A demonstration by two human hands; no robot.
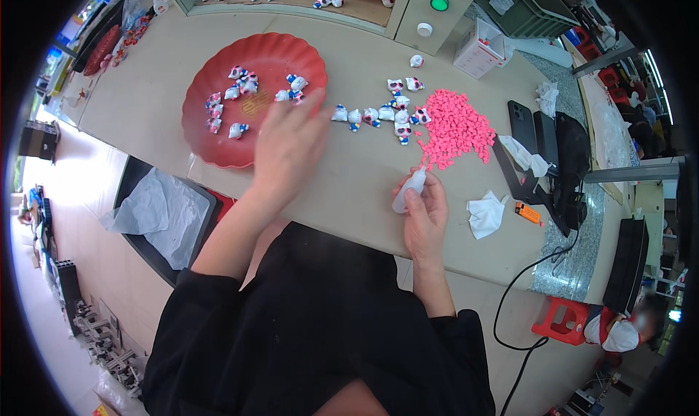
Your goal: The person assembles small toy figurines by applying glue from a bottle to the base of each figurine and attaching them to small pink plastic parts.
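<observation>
— Where are you in this?

— My left hand (287,143) hovers spread and empty beside the red plate (211,135) of small figurines (237,92). My right hand (424,212) grips a small squeeze bottle (408,190), just short of the pink bits (455,128).

— Next?

— Probably picking one figurine from the row (378,115) ahead.

— Surroundings?

— Beige tabletop (349,190), crumpled tissue (484,213) to the right.

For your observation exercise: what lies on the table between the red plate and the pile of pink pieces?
In the head view, a loose row of small white figurines lies between the red plate and the pink pile.
</observation>
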